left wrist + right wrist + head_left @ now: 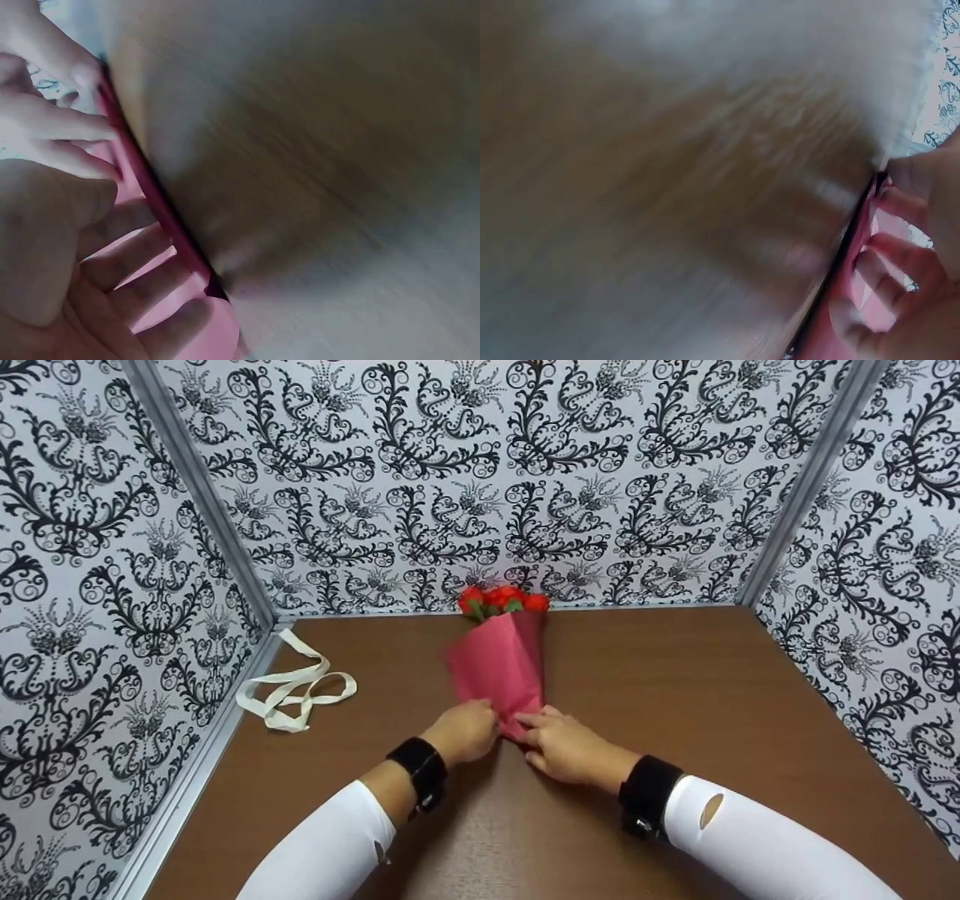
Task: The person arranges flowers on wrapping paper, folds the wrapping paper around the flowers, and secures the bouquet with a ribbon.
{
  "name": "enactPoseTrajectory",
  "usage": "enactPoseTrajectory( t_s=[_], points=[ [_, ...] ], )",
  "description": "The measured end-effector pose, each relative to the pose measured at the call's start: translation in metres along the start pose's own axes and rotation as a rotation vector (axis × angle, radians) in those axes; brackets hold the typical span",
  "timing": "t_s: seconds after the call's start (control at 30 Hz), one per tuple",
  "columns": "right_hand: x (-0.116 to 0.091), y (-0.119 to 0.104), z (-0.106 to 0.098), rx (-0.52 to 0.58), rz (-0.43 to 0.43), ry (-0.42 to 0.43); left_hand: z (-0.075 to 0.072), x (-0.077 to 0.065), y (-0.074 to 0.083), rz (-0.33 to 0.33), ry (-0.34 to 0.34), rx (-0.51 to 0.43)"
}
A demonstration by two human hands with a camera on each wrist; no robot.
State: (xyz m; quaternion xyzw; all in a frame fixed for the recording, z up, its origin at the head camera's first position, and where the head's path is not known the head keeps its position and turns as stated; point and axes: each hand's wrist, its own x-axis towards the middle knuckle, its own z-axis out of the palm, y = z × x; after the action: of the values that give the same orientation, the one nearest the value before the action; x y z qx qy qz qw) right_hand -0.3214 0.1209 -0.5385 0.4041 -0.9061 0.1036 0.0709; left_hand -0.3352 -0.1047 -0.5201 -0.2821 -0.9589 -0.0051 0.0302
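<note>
A bouquet of red flowers (pixel 504 598) with green leaves lies wrapped in red-pink wrapping paper (pixel 495 660), blooms toward the back wall. My left hand (pixel 466 731) holds the narrow lower end of the paper from the left, its fingers curled. From the right, my right hand (pixel 566 746) grips the same end, fingers over the paper. Both wrist views show bent fingertips along the edge of the wrapping paper (pixel 176 240). In the right wrist view, the right fingers (pixel 881 281) meet that folded edge. The stems are hidden inside the wrap.
A loose cream ribbon (pixel 289 690) lies in loops at the left of the brown table (pixel 660 682). Patterned black-and-white panels (pixel 450 510) with grey metal framing stand behind and at both sides, close to the flowers at the back.
</note>
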Motion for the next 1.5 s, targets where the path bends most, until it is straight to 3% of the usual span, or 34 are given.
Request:
enactPoseTrajectory(
  t_s=[0.13,0.27,0.37,0.57,0.7,0.9,1.0,1.2,1.5],
  points=[
    [-0.004,0.006,-0.003,0.017,-0.053,0.032,-0.001,0.006,0.007,-0.054,-0.009,0.041],
    [-0.004,0.013,-0.008,0.052,-0.007,0.043,0.0,0.013,0.016,-0.104,-0.021,0.083],
    [-0.002,0.017,-0.011,0.05,0.009,0.007,0.003,0.017,0.019,-0.135,-0.027,0.082],
    [-0.001,0.014,-0.013,0.002,-0.045,-0.056,0.003,0.018,0.019,-0.194,-0.023,0.071],
    [-0.003,0.011,-0.011,-0.029,-0.045,-0.06,-0.001,0.016,0.018,-0.138,0.011,0.06],
    [-0.008,0.012,-0.012,0.015,-0.036,-0.111,0.003,0.017,0.018,0.098,0.058,0.0],
    [-0.012,0.014,-0.015,0.056,-0.03,-0.136,0.005,0.018,0.018,0.161,0.038,-0.02],
    [-0.023,0.013,-0.016,0.008,-0.017,-0.195,0.006,0.017,0.015,0.165,0.007,-0.09],
    [-0.034,0.009,-0.02,-0.072,-0.075,-0.227,0.013,0.018,0.022,0.051,0.005,-0.088]
  ],
)
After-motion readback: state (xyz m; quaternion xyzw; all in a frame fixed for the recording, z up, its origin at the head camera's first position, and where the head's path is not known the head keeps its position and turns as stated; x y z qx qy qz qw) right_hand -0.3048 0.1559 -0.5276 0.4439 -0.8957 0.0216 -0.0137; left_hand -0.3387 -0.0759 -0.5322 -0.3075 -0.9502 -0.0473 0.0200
